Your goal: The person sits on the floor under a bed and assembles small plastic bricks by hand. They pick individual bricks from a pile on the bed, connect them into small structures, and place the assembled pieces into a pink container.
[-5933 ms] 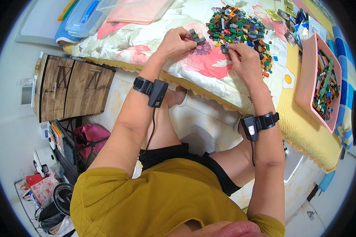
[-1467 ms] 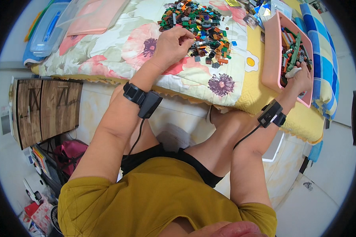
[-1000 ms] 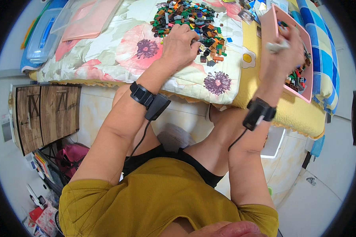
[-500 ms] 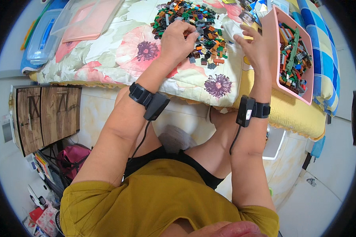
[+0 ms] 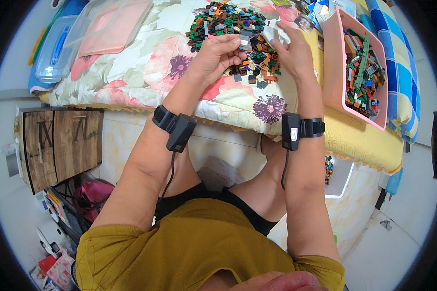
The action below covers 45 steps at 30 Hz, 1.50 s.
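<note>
My left hand (image 5: 213, 58) is closed, pinching a grey toy brick (image 5: 244, 42) between thumb and fingertips, just over the near side of a heap of mixed toy building bricks (image 5: 223, 19) on the flowered quilt. To the right of the heap, my right hand (image 5: 295, 54) curls its thumb and fingers about a white crumpled piece (image 5: 275, 33), cloth or thin plastic; I cannot tell which. The grey brick and the white piece are apart. Part of the white piece is hidden behind the fingers.
At the right stands a pink bin (image 5: 329, 63) of bricks, with a blue checked pillow (image 5: 400, 63) beside it. A clear lidded box (image 5: 56, 48) and a pink-and-clear tray (image 5: 104, 36) lie at the left. A white tray (image 5: 342, 179) rests on the floor below the bed edge.
My left hand has drawn back from the heap and turned, with a grey brick now showing in its fingertips. My right hand has moved left with the white piece.
</note>
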Each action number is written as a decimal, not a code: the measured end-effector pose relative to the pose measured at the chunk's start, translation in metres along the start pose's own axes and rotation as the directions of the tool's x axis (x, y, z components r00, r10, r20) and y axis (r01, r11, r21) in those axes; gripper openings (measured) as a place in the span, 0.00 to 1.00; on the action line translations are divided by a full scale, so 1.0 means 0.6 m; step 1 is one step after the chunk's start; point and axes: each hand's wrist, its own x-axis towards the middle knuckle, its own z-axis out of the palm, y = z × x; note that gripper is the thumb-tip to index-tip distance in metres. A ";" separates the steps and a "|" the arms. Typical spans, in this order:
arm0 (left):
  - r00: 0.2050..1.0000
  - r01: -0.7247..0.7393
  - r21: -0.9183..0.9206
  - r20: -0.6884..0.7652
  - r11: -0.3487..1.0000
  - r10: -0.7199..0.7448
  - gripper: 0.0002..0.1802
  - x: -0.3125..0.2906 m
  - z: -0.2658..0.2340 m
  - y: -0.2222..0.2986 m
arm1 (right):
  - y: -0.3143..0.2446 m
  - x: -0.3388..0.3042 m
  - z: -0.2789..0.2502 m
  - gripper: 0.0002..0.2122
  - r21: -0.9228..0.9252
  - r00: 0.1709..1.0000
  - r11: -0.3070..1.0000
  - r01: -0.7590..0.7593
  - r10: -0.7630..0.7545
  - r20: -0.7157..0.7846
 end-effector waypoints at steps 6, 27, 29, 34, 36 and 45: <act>0.998 0.064 -0.236 0.008 0.970 -0.064 0.15 -0.001 -0.011 0.006 | -0.001 0.011 0.019 0.14 -0.190 0.993 0.978 -0.090 0.103 0.060; 0.971 -0.110 0.346 -0.163 0.932 0.175 0.09 -0.005 0.008 0.001 | -0.106 -0.005 0.044 0.12 0.369 0.991 0.929 -0.023 0.071 -0.117; 0.969 -0.111 0.349 -0.171 0.931 0.180 0.10 -0.006 0.010 0.001 | -0.098 -0.001 0.038 0.12 0.360 0.975 0.932 -0.042 0.116 -0.187; 0.989 -0.047 0.100 -0.138 0.994 0.061 0.10 -0.002 0.000 0.006 | -0.096 -0.008 0.029 0.13 0.564 0.992 0.822 -0.078 0.122 -0.040; 0.995 -0.039 -0.056 -0.090 0.998 0.034 0.09 0.002 -0.009 0.006 | -0.103 -0.016 0.043 0.13 0.547 1.000 0.837 -0.001 0.007 -0.009; 0.987 -0.016 -0.275 -0.156 0.961 -0.028 0.09 0.021 -0.021 -0.002 | -0.101 -0.026 0.052 0.16 0.352 0.992 0.935 0.026 0.018 -0.122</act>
